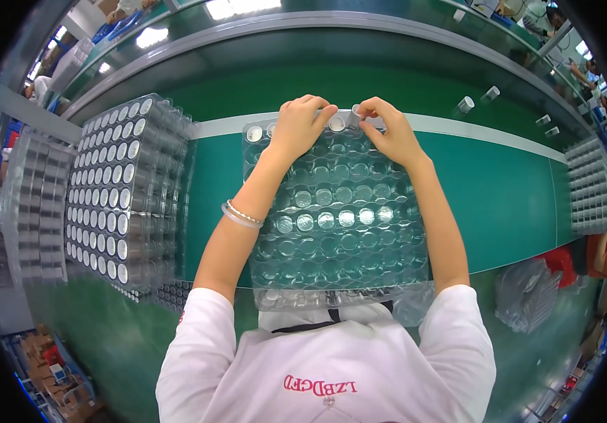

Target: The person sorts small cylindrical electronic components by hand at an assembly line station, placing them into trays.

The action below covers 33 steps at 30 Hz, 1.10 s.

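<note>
A clear plastic tray [317, 243] with rows of round pockets lies in front of me. A few white-topped cylinders, one of them a cylinder [255, 134] at the left corner, stand in its far row; the nearer rows hold none. My right hand [393, 134] pinches a small white cylinder [354, 117] between thumb and fingers at the far row, right of a seated cylinder [336, 124]. My left hand [298, 127] reaches over the same row with its fingers curled together, hiding part of it. Whatever is under those fingers cannot be made out.
Filled trays [106, 190] stand in a tall stack at left, beside another stack [39, 204]. Loose cylinders [465, 105] are on the green belt beyond a white strip [487, 134]. More stacked trays [591, 187] stand far right. Below them is a plastic bag [527, 292].
</note>
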Available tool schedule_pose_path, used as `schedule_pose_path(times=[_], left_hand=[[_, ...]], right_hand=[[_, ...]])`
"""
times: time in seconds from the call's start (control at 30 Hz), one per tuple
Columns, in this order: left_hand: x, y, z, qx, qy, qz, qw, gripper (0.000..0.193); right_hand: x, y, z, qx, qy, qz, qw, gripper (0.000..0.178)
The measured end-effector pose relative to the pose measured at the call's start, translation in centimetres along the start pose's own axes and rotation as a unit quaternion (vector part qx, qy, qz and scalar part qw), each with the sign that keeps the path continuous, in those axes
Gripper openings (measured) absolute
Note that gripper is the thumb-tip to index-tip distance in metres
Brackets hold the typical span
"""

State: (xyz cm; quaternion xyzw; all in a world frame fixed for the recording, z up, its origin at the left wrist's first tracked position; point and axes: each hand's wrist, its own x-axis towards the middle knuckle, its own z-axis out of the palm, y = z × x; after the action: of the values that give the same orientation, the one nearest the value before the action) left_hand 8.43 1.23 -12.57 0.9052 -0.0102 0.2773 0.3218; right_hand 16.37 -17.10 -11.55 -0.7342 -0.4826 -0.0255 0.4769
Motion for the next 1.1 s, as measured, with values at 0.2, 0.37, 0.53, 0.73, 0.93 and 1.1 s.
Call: schedule_pose_path(times=[0.2,0.37,0.53,0.73,0.93,1.1], left_hand=[[-0.2,0.3,0.4,0.137,-0.103,0.004,0.985,0.03],[-0.5,0.7,0.2,0.162,-0.101,-0.016,0.981,0.029],[-0.8,0.2,0.6,0.129,-0.072,0.002,0.989,0.031],[-0.6,0.9,0.9,0.136,-0.089,-0.012,0.987,0.029],[-1.1,1.5,-0.2,0.162,-0.108,-0.031,0.98,0.029],[-1.1,1.8,-0.5,0.141,-0.122,-0.021,0.982,0.032]], right_hand=[[-0.2,0.3,0.0,-0.022,-0.027,-0.034,0.999,0.016],[-0.2,-0.7,-0.8,-0.042,0.056,-0.048,0.996,0.018],[-1.0,7.5,-8.6,-0.38,0.282,0.135,0.871,0.038],[-3.0,16.8,-15.9,-0.363,0.046,0.286,0.886,0.035],[1.0,19.8,-20.6,-0.498,0.209,0.29,0.79,0.039],[-0.7,28.0,-24.4,-0.354,0.147,0.365,0.849,0.048]])
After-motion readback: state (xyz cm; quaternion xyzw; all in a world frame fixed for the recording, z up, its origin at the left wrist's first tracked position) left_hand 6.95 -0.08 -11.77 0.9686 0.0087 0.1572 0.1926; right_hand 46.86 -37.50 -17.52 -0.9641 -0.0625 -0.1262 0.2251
